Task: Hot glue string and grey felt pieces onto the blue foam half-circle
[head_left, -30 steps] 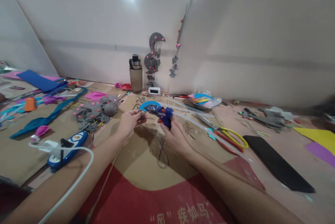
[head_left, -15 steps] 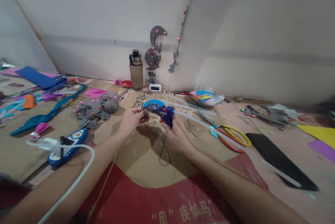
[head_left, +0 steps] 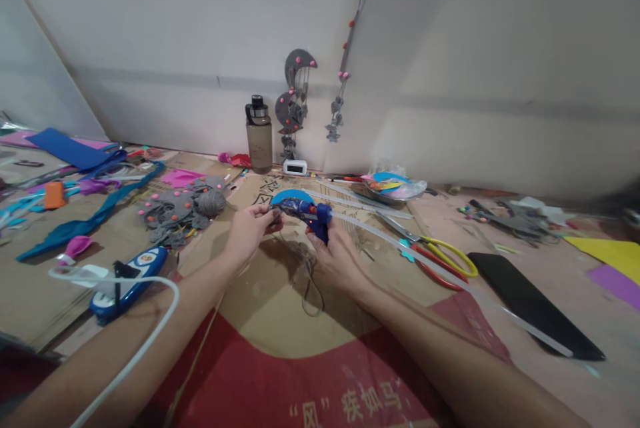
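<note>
A wide, pinkish desk [head_left: 560, 275] carries everything, its far edge meeting upright white panels [head_left: 200, 28]. Over its middle lies a brown cardboard sheet [head_left: 270, 321], printed red toward the near edge. A long, flat black strip [head_left: 530, 301] slants near the sheet's right edge. On the left side a crumpled teal ribbon of cloth [head_left: 90, 225] stretches toward the far edge, where a smoky, black-lidded water bottle [head_left: 260, 145] stands upright. Steel scissors with red and yellow handles [head_left: 423, 239] lie at the sheet's right edge. A heap of grey cut pieces dotted with pink and orange [head_left: 175, 205] sits left of the hands.

The right hand [head_left: 340, 258] is closed around the handle of a blue glue gun [head_left: 305, 211], held over the cardboard, nearer its far edge. A long translucent stick [head_left: 370, 229] runs from the gun's back out to the right, passing over the scissors. The left hand [head_left: 250, 231] pinches a small dark piece [head_left: 276, 216] at the nozzle; whether they touch is too small to tell. Below, a thin grey cord [head_left: 323, 305] forms a loop.
</note>
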The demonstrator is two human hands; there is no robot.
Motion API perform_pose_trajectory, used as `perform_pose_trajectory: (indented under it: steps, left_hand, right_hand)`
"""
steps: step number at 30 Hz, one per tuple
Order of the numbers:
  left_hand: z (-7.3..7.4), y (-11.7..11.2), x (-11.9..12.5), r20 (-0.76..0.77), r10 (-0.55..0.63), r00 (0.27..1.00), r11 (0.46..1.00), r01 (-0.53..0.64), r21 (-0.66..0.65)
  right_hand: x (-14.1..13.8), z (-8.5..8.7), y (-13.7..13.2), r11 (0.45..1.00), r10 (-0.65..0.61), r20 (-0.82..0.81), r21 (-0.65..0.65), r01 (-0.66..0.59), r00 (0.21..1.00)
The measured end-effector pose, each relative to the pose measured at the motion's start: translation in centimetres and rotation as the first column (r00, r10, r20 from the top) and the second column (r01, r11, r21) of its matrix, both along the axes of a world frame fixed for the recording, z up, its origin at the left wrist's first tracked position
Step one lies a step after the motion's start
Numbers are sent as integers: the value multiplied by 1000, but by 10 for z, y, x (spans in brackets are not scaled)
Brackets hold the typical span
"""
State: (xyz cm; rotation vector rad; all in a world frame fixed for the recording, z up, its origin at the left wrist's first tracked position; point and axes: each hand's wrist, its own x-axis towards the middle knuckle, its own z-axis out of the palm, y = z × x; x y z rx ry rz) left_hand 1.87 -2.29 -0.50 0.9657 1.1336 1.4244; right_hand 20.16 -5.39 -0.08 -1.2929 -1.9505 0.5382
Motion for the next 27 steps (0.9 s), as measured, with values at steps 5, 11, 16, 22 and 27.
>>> perform_pose_trajectory:
  steps: [5, 11, 16, 22, 27]
  left_hand:
    - [0, 2, -1, -2, 3, 1000, 1000, -3, 9]
    - [2, 0, -3, -16, 16, 1000, 1000, -15, 24]
    - [3, -1, -4, -60, 20, 998, 999, -17, 42]
    - [7, -3, -3, -60, 30, 998, 999, -28, 43]
    - [9, -4, -3, -58, 32, 998, 999, -30, 35]
  right_hand:
    - [1, 0, 0, 1000, -2, -12, 24, 2, 1000]
    - [2, 2, -1, 1000, -5, 1, 21, 5, 1000]
    - [3, 1, 0, 1000, -16, -5, 16, 16, 1000]
    - [3, -5, 2, 999, -21, -30, 36, 22, 999]
    - [4, -5, 3, 998, -13, -40, 65, 16, 999]
